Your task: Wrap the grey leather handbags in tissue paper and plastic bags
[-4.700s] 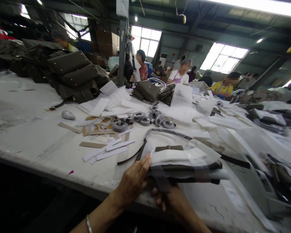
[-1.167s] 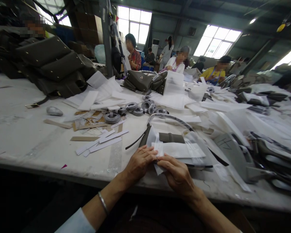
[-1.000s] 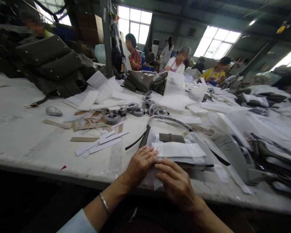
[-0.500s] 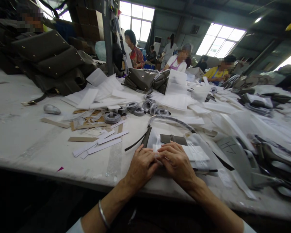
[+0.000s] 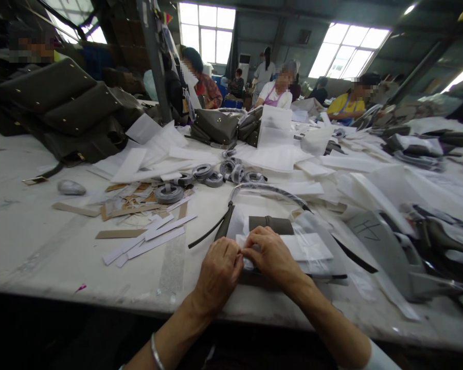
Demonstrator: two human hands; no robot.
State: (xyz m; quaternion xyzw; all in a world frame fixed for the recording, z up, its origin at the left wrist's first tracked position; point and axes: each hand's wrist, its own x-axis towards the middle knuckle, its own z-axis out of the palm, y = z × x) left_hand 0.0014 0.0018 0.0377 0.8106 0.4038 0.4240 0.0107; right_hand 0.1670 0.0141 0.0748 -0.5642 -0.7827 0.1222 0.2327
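Bag (image 5: 293, 259), olive, in clear film with white paper padding, lies flat at the table's (image 5: 42, 241) near edge, so both hands work from above. Left hand (image 5: 218, 272) and right hand (image 5: 272, 254) meet at its left end, fingers curled and pinching the wrap there. Tape rolls (image 5: 200, 177) sit beyond the bag, paper strips (image 5: 150, 239) left of it.

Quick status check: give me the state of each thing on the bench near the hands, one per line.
left hand: fingers curled, pinching the white wrap.
right hand: fingers bent, pressing the same spot.
white wrap: folded flat over the bag.
olive bag: lying flat, mostly covered.
wrapped handle: arched, sheathed in clear film.
tape rolls: loose, lying flat.
paper strips: scattered, overlapping.
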